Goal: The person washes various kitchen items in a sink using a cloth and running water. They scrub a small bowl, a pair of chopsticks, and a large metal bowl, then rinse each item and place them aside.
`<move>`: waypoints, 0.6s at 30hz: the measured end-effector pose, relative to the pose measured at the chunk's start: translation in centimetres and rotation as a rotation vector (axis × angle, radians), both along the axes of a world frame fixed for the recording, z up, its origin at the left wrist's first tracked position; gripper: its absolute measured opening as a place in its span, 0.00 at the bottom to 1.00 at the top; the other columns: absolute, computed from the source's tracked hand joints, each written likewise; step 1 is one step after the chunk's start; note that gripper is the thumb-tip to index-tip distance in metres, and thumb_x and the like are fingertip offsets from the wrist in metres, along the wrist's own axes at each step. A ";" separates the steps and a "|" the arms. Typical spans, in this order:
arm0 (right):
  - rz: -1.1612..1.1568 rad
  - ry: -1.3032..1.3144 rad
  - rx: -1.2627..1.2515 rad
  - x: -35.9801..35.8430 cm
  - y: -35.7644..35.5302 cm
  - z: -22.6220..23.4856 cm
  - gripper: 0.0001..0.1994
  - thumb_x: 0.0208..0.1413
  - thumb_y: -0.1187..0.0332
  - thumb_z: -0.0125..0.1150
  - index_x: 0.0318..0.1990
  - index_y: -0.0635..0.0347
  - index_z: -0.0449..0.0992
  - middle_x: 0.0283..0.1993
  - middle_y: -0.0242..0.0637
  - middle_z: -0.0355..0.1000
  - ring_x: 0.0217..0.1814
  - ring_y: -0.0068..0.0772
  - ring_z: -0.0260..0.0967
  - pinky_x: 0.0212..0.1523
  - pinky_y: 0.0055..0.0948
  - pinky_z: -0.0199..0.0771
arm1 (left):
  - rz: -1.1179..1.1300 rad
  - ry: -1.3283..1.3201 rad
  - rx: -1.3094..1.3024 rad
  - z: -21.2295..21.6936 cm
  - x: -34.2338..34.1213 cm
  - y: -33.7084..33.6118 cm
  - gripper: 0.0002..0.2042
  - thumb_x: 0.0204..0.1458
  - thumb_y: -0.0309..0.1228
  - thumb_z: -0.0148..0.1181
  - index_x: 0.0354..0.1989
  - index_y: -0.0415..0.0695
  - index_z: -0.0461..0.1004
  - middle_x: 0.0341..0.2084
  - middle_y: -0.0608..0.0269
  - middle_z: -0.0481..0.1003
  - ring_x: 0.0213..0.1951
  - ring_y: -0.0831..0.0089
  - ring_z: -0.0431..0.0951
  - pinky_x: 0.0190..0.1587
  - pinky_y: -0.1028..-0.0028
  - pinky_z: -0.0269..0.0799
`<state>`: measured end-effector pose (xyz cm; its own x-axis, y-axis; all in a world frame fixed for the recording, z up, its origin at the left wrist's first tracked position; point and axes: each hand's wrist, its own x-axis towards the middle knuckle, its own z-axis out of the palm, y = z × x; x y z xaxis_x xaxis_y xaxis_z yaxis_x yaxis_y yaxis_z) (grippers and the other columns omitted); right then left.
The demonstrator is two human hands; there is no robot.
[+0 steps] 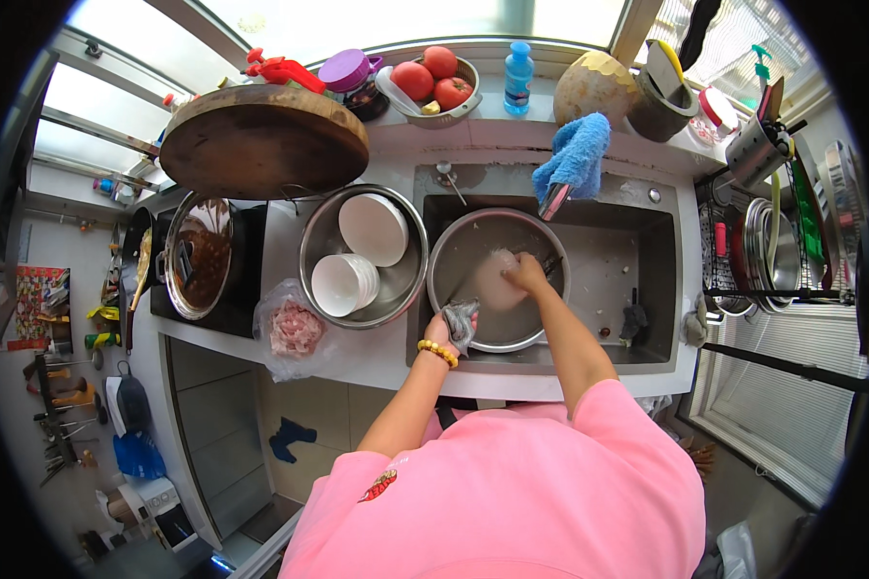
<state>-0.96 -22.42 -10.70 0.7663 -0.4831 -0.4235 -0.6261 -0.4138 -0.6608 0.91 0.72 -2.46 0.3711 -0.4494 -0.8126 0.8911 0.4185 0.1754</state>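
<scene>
The right hand (525, 274), nearer, grasps the pale bowl (494, 287) at its three o'clock; the left hand (440, 332), toward its seven, clutches a grey cloth (461, 325).

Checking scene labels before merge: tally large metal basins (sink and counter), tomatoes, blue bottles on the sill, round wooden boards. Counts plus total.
Large metal basins: 2 (one in the sink, basin; one on the counter, basin)
Tomatoes: 3
Blue bottle: 1
Round wooden board: 1
Total: 7

Bright windows (406, 14) above pale counter (372, 349); beige tiled floor (319, 400).
</scene>
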 end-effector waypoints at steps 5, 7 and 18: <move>0.043 -0.148 0.265 -1.2 3.1 6.2 0.15 0.43 0.68 0.62 0.40 0.64 0.73 0.36 0.48 0.73 0.36 0.43 0.71 0.39 0.34 0.70 | 0.051 0.046 0.011 -2.4 -0.4 0.1 0.16 0.57 0.36 0.40 0.40 0.37 0.71 0.34 0.51 0.74 0.35 0.60 0.75 0.38 0.64 0.73; 0.100 -0.205 0.242 -2.1 4.2 11.2 0.12 0.44 0.71 0.60 0.38 0.64 0.72 0.35 0.47 0.72 0.36 0.44 0.70 0.38 0.35 0.69 | 0.106 0.094 0.042 -2.4 -0.3 -0.7 0.16 0.59 0.38 0.39 0.43 0.38 0.69 0.40 0.47 0.72 0.42 0.56 0.74 0.44 0.58 0.72; 0.431 -0.454 -0.442 -7.7 2.7 11.0 0.05 0.43 0.75 0.59 0.29 0.60 0.71 0.31 0.43 0.66 0.36 0.49 0.66 0.36 0.42 0.67 | 0.041 -0.034 0.067 -2.1 0.8 -3.5 0.11 0.56 0.40 0.48 0.32 0.47 0.72 0.24 0.64 0.73 0.25 0.67 0.73 0.26 0.68 0.70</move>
<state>-8.63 -19.70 0.27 0.9781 -0.1530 0.1412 -0.0557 -0.8459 -0.5305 1.71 -2.77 -4.59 0.4160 -0.3784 -0.8269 0.8665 0.4408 0.2342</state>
